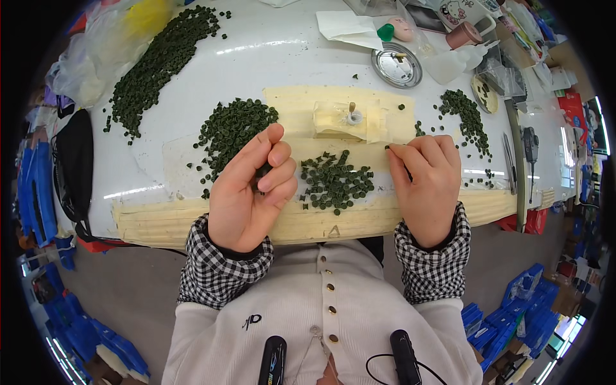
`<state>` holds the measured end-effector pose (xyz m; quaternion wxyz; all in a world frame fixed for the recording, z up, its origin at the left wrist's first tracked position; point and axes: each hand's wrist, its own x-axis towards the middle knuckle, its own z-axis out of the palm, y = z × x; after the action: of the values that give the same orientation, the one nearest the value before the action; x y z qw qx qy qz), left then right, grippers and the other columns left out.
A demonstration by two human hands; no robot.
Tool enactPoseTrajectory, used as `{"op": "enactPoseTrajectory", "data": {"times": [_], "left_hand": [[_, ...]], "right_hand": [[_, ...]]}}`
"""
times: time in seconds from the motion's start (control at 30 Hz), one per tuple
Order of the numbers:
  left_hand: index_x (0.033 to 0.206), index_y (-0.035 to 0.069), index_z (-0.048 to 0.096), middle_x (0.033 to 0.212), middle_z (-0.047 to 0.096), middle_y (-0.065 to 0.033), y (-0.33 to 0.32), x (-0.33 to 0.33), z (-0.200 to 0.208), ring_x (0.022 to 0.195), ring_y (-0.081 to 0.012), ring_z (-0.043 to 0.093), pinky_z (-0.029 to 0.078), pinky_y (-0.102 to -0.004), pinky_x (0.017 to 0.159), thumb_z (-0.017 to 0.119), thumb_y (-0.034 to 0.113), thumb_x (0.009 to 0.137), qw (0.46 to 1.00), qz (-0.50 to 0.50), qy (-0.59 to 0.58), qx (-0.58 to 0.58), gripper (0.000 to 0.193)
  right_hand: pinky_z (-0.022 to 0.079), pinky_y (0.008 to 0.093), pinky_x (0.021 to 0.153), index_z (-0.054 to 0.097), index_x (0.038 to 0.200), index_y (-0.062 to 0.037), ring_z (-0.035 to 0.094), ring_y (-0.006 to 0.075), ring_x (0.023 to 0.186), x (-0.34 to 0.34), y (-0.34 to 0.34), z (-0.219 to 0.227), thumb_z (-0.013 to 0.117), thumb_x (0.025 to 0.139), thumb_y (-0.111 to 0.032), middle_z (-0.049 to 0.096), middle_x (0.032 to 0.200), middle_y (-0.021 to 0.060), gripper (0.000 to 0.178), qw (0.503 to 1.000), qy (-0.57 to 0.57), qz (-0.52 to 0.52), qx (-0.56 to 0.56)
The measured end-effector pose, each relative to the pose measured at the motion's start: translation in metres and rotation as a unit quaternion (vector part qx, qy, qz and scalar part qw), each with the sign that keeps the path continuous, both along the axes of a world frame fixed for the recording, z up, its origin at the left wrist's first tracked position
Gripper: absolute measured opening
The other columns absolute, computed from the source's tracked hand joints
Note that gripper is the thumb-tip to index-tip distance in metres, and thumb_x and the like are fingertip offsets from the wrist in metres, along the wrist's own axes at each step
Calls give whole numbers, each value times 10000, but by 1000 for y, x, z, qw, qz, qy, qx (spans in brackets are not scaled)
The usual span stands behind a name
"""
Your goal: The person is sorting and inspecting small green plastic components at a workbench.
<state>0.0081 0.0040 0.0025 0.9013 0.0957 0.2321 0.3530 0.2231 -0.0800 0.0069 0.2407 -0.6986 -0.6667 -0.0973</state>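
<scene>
Head view: the right hand (427,179) pinches a small dark piece (387,147) between thumb and forefinger, above the middle of the worktop (276,67). The left hand (253,186) is loosely curled, palm turned inward; dark bits show between its fingers, though whether it grips them I cannot tell. The step in hand looks like handling single pieces; the next move probably calls for a light, steady fingertip pinch. Between the hands, toward the near edge, lies a loose cluster of green pieces (337,183); a denser pile (237,125) sits just beyond the left hand. A taped block (333,133) stands farther in, just left of the right fingertips. Outward, a long heap (163,61) stretches toward the far left corner, and a scatter (465,119) lies near the right edge.
</scene>
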Motion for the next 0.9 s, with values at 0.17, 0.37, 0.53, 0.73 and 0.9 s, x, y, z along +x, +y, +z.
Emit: {"op": "enactPoseTrajectory", "data": {"times": [0.17, 0.37, 0.53, 0.73, 0.9], "left_hand": [[1155, 27, 493, 759, 451, 2, 1, -5, -4, 558, -46, 342, 310, -181, 485, 362, 166, 1008, 999, 9, -34, -39, 241], [1152, 27, 489, 747, 437, 19, 3, -11, -23, 540, -34, 334, 308, -169, 454, 314, 215, 1028, 987, -50, -123, 86, 285], [1261, -6, 433, 775, 416, 0, 0, -5, -2, 586, -55, 341, 332, -183, 491, 313, 165, 1023, 998, -32, -57, -8, 317], [1275, -28, 439, 920, 577, -59, 0, -6, -2, 652, -69, 406, 371, -196, 554, 400, 129, 982, 999, -10, -36, -11, 335], [1144, -4, 536, 953, 573, -57, -2, -9, -9, 647, -58, 388, 360, -183, 546, 416, 139, 993, 996, -52, -60, 35, 240]], "right_hand": [[431, 351, 674, 660, 818, -15, 523, 250, 749, -2, 2, -3, 696, 701, -17, 580, 760, 66, 122, 1000, 0, 9, 8], [411, 342, 683, 630, 782, -37, 519, 218, 764, -3, 3, -7, 689, 713, -39, 543, 737, 37, 91, 1000, -5, 8, 14], [432, 342, 644, 615, 789, -23, 539, 244, 711, -3, 3, -4, 688, 713, 7, 581, 742, 70, 109, 996, 78, 8, 36], [473, 298, 593, 635, 841, 9, 593, 228, 668, -16, -5, 8, 668, 729, 69, 628, 759, 107, 131, 969, 239, 13, 61], [503, 252, 673, 653, 914, 26, 644, 171, 730, -30, -11, 11, 648, 786, 50, 671, 829, 110, 130, 917, 395, 58, 18]]}}
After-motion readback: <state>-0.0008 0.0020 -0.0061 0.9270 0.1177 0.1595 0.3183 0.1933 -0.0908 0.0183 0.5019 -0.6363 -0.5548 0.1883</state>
